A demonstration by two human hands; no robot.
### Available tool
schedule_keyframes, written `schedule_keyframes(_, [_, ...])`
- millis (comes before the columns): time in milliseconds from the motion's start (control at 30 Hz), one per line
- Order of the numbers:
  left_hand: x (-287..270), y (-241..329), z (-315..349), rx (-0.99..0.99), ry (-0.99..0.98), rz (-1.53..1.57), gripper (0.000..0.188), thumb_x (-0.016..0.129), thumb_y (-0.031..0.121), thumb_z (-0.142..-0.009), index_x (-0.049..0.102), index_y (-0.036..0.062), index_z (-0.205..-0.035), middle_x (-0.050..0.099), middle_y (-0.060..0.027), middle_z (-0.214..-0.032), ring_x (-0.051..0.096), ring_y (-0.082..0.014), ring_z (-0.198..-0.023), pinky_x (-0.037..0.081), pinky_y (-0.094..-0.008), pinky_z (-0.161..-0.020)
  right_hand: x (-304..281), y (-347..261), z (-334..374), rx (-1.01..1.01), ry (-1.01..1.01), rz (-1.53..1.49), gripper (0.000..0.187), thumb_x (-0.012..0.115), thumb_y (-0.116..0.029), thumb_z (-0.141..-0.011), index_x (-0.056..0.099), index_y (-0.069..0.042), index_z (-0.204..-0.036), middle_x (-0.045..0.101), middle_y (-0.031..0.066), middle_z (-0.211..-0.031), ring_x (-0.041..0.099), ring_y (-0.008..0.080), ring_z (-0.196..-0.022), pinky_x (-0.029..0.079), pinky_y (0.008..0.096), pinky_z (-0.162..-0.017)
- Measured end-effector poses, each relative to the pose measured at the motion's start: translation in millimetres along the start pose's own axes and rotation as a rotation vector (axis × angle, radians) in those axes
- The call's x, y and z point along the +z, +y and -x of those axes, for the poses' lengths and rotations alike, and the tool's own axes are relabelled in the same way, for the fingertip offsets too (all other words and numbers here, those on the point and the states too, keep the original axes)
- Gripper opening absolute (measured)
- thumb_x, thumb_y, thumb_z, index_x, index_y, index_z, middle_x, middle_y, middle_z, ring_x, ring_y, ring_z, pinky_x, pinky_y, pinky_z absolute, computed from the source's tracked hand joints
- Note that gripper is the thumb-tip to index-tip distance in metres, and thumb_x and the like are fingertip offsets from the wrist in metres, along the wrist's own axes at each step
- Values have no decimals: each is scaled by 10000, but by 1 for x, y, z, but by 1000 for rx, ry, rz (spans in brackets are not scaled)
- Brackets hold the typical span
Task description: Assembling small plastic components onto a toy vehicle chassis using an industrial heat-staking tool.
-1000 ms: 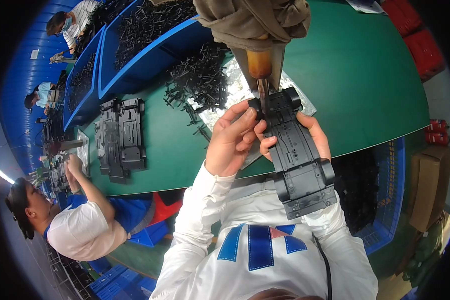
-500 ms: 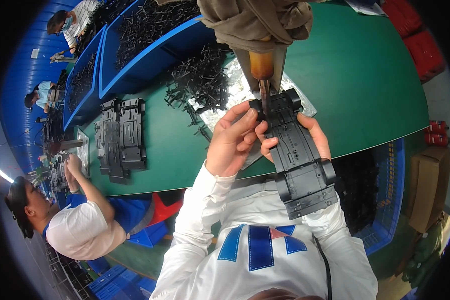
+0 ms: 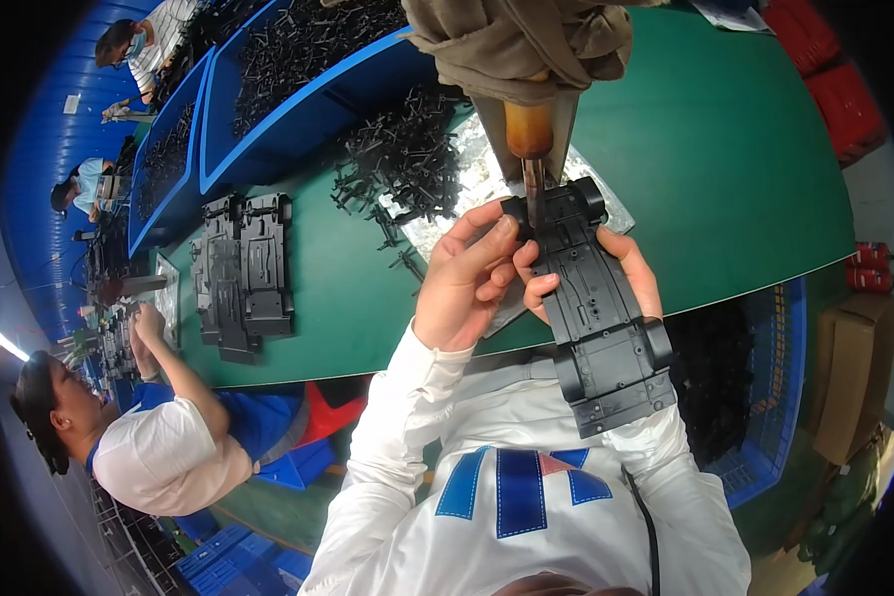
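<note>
A long black plastic chassis (image 3: 596, 288) is tilted over the table's near edge. My right hand (image 3: 633, 266) grips it from beneath, with the thumb along the right side and fingertips showing at the left side. At its far left corner, my left hand (image 3: 464, 280) is closed, thumb and fingertips pressed at the edge. Whether a small part is pinched there is hidden. Straight above that corner, a fixed iron (image 3: 533, 189) with an amber collar and metal rod points down. Its tip meets or nearly meets the chassis beside my left fingertips. Brown cloth (image 3: 521, 45) wraps its top.
Small black branched parts (image 3: 397, 149) lie heaped left of the iron, beside blue bins (image 3: 308, 104) of similar pieces. Several chassis (image 3: 243, 273) lie on the green table (image 3: 725, 139). A blue crate (image 3: 780, 397) stands at right. A co-worker (image 3: 159, 437) sits at left.
The whole view has shifted very slightly. Both hands, the chassis and the iron keep about the same places relative to one another.
</note>
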State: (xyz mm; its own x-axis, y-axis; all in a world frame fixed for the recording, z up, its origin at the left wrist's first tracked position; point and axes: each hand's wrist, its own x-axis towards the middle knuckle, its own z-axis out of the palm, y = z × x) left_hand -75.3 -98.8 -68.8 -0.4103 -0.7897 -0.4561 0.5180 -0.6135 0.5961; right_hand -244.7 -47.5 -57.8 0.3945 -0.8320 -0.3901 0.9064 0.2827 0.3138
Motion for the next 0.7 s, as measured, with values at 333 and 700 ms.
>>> schedule_keyframes(333, [1,0,0,-14,-22,-18,363,593,146,-996,528,36,-1336,634,-80,-871,369,-6,-475,636,-333,-714,4,3,1,-37,70,-30,492,556,-252,-945,495,10,-1357,532,223,-1298,540,324,-1084,496,390,-766])
schedule_keyframes(700, [2,3,7,-58,10,39,391,698,97,-928,501,14,-1255,647,-94,-919,606,-85,-689,423,-157,-501,0,3,4,15,44,-46,476,583,-232,-935,503,8,-1338,527,215,-1291,533,312,-1094,497,385,-773])
